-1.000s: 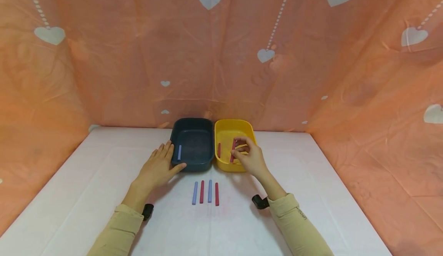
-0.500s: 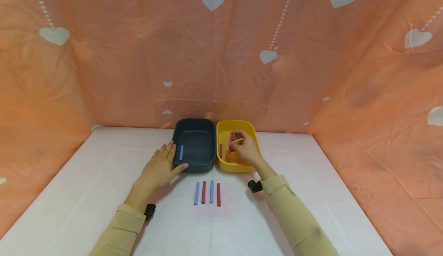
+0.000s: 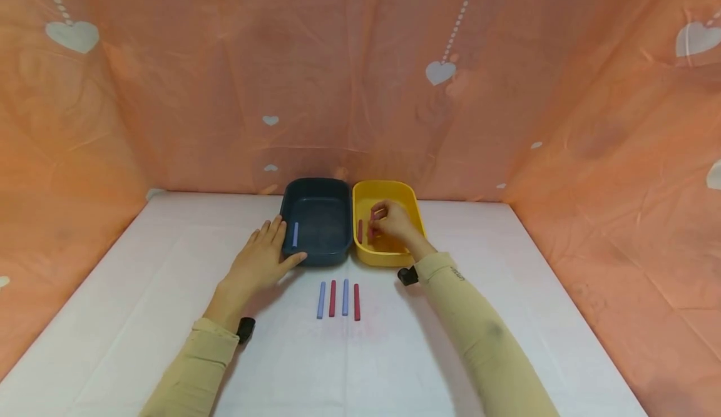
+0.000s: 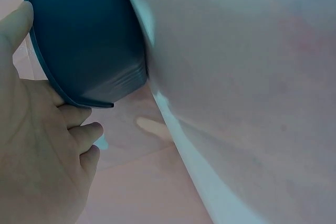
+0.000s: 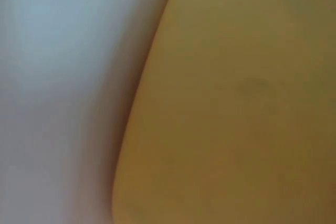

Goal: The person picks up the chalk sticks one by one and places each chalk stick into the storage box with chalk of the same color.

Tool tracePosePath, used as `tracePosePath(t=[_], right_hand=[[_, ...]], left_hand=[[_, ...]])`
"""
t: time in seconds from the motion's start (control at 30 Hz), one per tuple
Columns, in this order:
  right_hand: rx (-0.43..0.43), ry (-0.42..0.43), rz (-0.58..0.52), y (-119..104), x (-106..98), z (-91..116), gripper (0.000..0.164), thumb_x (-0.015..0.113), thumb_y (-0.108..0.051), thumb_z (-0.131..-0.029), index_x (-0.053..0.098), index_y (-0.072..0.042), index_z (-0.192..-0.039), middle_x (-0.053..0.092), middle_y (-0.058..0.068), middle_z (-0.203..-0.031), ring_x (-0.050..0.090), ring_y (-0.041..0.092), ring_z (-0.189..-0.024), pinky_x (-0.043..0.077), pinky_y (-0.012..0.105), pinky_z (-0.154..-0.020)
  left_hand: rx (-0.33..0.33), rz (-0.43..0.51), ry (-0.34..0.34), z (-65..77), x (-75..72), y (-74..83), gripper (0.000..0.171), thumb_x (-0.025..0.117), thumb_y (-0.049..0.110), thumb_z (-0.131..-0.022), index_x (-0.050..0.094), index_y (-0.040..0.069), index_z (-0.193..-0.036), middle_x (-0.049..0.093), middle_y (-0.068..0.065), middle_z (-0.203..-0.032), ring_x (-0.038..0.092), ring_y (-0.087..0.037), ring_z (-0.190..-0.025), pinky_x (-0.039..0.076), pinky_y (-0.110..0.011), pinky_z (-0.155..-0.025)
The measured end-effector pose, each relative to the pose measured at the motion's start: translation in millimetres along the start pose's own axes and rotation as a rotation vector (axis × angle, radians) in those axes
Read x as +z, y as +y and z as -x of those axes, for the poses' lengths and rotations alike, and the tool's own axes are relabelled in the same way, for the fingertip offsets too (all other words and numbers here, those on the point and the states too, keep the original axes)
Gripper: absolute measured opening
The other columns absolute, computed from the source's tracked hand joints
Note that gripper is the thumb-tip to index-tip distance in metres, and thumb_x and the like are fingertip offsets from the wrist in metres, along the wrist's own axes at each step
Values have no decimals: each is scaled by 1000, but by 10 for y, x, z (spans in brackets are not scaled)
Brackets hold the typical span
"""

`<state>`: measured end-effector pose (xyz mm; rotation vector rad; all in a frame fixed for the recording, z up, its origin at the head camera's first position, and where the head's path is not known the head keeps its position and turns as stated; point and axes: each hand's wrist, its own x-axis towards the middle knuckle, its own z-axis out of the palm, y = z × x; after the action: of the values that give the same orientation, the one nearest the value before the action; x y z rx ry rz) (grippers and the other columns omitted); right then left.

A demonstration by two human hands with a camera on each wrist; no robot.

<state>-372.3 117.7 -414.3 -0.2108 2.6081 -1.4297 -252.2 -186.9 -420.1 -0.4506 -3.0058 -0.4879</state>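
Note:
My right hand [image 3: 395, 223] reaches into the yellow bin [image 3: 421, 232] and pinches a red chalk stick [image 3: 371, 231] between thumb and fingers, low over the floor of the bin. Another red chalk stick [image 3: 360, 231] lies to its left in the same bin. Against the left and front rim of the dark blue bin [image 3: 321, 258] rests my left hand [image 3: 258, 263], fingers spread and fairly straight; the left wrist view has its fingers [image 4: 86, 136] at the bin's edge. Inside the dark blue bin lies one blue chalk stick [image 3: 295, 235]. The right wrist view shows the yellow bin's outer wall [image 5: 226, 98], the hand hidden.
In front of the bins, two blue chalk sticks [image 3: 321, 300] and two red chalk sticks [image 3: 332, 298] lie alternating in a row on the white tablecloth [image 3: 304, 367]. Directly behind the bins hangs an orange curtain [image 3: 236, 91] with white hearts.
My right hand, gripping the red chalk stick, has moved left and lower into the yellow bin. The left hand has stayed at the dark blue bin. The head view has tilted slightly.

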Motion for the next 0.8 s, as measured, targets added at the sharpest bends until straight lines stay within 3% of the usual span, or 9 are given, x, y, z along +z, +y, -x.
tracePosePath(t=[0.3, 0.8], right_hand=[[26, -35, 109, -12, 62, -52, 29, 72, -2, -96, 66, 3, -124, 70, 17, -105, 67, 25, -87, 60, 32, -88], [77, -37, 84, 14, 154, -45, 29, 72, 1, -95, 66, 6, -123, 66, 16, -98, 69, 22, -76, 61, 27, -77]], left_hand=[[3, 3, 4, -31, -30, 6, 92, 56, 53, -104, 24, -15, -158, 16, -31, -168, 17, -52, -154, 15, -61, -125], [4, 4, 36, 0, 24, -14, 92, 58, 52, -104, 25, -15, -157, 19, -32, -167, 19, -52, -154, 18, -62, -125]])
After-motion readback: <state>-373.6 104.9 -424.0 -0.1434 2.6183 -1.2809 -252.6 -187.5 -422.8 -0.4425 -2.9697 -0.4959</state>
